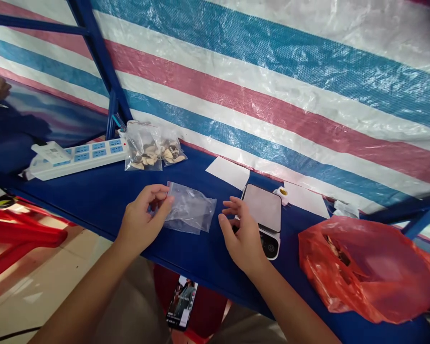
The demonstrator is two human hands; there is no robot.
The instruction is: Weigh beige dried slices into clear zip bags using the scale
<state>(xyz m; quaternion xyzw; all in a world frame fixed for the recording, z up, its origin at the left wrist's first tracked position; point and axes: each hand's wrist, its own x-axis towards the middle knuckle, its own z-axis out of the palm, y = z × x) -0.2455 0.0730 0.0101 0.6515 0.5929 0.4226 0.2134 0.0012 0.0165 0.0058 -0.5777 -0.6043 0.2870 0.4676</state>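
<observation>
Clear bag: I have it over the blue table (103, 198), left of the scale (263, 208); thin, glossy film (189, 210), creased, roughly rectangular, its far right corner flared.
Left hand: I see my left hand (143, 217) pinching the bag's upper left edge between thumb and forefinger, the other fingers curled behind.
Right hand: my right hand (241, 241) hangs with fingers loosely bent, thumb apart from them, at the scale's left side; whether it touches the scale I cannot tell.
Scale: smooth, flat grey plate with rounded corners, white body, dark glossy panel partly hidden by my hand.
Filled bags: crinkled clear plastic (145, 155) bunched at the table's back, holding pale, angular slices with some darker pieces.
Red bag: thin, translucent, rumpled plastic (383, 272) slumped on the right; brown, rough-edged pieces show inside, too veiled for me to name.
Power strip: long hard white bar (88, 155) with blue sockets, a white box (55, 153) lying across its left part.
Papers: two flat white sheets, one (229, 173) behind the scale's left corner, one (306, 199) to its right.
Backdrop: woven, shiny striped tarp (254, 95) in blue, white and red, beside a blue metal frame (102, 57).
Below: a lit, slim phone (182, 301) on a red stool (209, 313).
</observation>
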